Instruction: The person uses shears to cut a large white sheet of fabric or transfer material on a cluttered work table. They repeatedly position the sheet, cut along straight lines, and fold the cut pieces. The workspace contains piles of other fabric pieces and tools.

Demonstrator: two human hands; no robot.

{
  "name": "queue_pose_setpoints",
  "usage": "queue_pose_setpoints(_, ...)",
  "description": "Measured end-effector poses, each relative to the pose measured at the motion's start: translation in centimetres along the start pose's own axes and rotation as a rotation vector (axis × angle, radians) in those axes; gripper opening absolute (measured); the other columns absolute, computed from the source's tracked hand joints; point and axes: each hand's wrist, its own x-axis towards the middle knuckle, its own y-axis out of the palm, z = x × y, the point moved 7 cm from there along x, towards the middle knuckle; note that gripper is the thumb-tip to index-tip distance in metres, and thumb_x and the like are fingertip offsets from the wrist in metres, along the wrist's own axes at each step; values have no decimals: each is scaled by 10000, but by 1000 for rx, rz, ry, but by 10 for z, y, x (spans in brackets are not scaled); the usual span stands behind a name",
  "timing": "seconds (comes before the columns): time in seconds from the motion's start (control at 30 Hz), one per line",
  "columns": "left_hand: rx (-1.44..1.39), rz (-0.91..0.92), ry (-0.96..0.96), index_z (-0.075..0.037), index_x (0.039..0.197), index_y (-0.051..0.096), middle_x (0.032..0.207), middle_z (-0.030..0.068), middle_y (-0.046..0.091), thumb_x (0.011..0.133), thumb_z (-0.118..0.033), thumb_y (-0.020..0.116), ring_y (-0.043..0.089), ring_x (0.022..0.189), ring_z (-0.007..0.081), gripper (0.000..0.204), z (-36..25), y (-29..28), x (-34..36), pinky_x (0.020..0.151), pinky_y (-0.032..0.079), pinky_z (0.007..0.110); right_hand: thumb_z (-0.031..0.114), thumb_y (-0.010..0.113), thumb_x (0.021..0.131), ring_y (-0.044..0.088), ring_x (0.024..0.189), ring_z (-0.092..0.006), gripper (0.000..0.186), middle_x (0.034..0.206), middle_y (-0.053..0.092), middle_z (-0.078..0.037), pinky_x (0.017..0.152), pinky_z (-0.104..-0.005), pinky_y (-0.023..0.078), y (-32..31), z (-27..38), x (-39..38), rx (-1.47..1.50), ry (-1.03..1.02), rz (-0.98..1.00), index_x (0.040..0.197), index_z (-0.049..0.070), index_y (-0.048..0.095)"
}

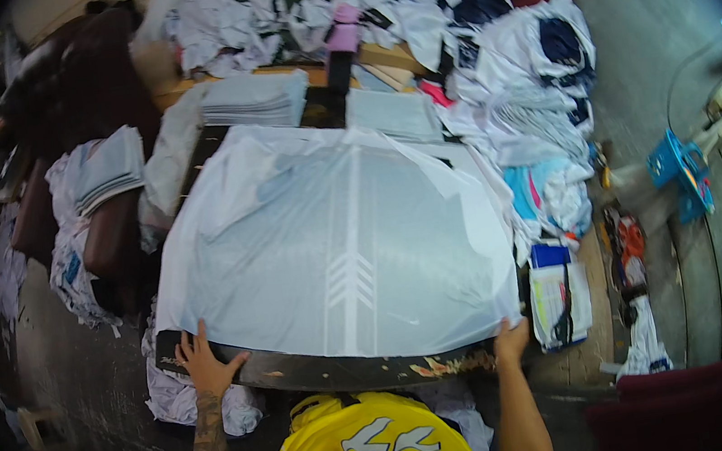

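A light grey garment [293, 262] with a white centre stripe and chevrons lies spread over the dark table [297, 366], its lower hem along the near edge. Thin white fabric [200, 183] shows around its far and side parts. My left hand [206, 366] rests at the near left corner, fingers spread, the fingertips touching the hem and the thumb pointing right along the table edge. At the near right corner my right hand [510, 342] is closed, thumb and fingers pinching the garment's edge.
Folded grey stacks [249, 101] and a single folded piece [392, 115] lie beyond the garment. Another folded stack [108, 172] sits at left on a brown seat. Mixed clothes [404, 1] are heaped behind. Papers [560, 304] lie at right, and a blue plastic basket [678, 170] stands farther right.
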Motion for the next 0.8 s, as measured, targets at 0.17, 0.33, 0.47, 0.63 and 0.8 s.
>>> queue_pose_setpoints(0.17,-141,-15,-2,-27,1503,533,1463,171,592,717,-297,905,457,1411,390,911,8,-10,24,1157,303,599,131,779,994,627,982,-144,599,1317,634,-89,850,-329,489,-155,197,81,700,-558,-125,1529,36,526)
queue_pose_setpoints(0.33,-562,-264,246,-72,1128,773,1032,199,768,797,-9,769,710,992,447,337,-8,-82,129,891,551,490,178,674,1055,679,1190,-184,361,1331,729,-98,1084,-346,498,-336,417,127,497,-1057,-106,1389,40,685)
queue_pose_setpoints(0.47,-487,-114,151,-50,1053,793,886,177,759,903,-168,814,749,846,384,192,-38,-137,200,774,576,457,159,636,1038,698,1128,-170,351,1226,767,-82,957,-321,527,-417,536,172,3,-1205,-362,1371,64,695)
queue_pose_setpoints(0.63,-620,-130,421,-44,1062,788,1068,146,783,879,-156,841,741,1029,289,221,-66,-218,224,939,539,397,257,635,1071,697,1020,-139,340,1153,787,-53,821,-297,510,-469,542,300,53,-1052,-227,1336,52,693)
queue_pose_setpoints(0.8,-1319,-17,422,-21,1148,752,1156,8,765,968,-131,800,648,1159,106,217,-54,-281,212,1062,450,301,273,633,1088,683,922,-113,291,1068,778,-52,726,-279,498,-476,430,432,271,-817,-149,1243,38,711)
